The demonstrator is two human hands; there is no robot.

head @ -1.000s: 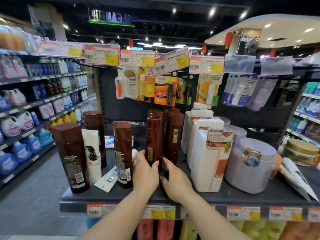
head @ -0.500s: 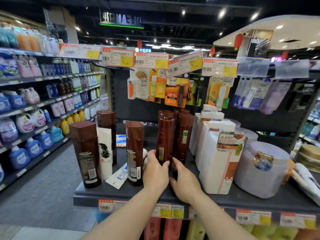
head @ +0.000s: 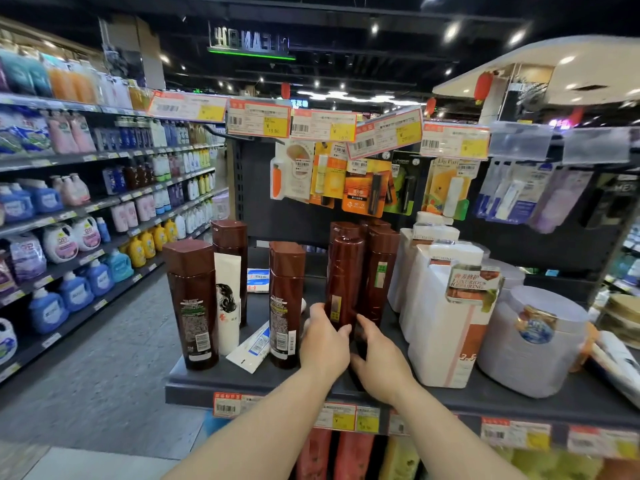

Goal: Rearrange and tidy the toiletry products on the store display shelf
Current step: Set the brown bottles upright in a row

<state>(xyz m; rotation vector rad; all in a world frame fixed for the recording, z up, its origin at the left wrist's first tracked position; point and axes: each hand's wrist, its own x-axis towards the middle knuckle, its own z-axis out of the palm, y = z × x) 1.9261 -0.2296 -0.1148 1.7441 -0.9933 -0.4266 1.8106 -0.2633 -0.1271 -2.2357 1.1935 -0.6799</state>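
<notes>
A head-worn camera looks down over two bare forearms reaching onto a dark store display shelf [head: 214, 377] at the end of a supermarket aisle. Both hands meet at the base of a tall glossy brown bottle [head: 344, 282] standing upright near the middle of the shelf. The left hand [head: 323, 342] curls its fingers around the bottle's lower left side, thumb tip touching the front near a small yellow label. The right hand [head: 379, 362] wraps the lower right side from the front, fingers bent around it. Just behind and to the right stands a second brown bottle [head: 381, 271] of the same kind, touching or nearly touching the first. To the left, apart from the hands, a brown shampoo bottle with a back label [head: 285, 303] stands upright, and a white and blue tube [head: 251, 348] lies flat beside its base. Further left, another brown bottle [head: 192, 303] stands at the shelf's front corner, with a white tube printed with a dark hair design [head: 228, 299] upright just behind it. To the right of the hands sit tall white pump bottles [head: 446, 323] and a pale lilac tub [head: 533, 344]. Price tags [head: 258, 117] hang overhead above carded lip products [head: 363, 187].
</notes>
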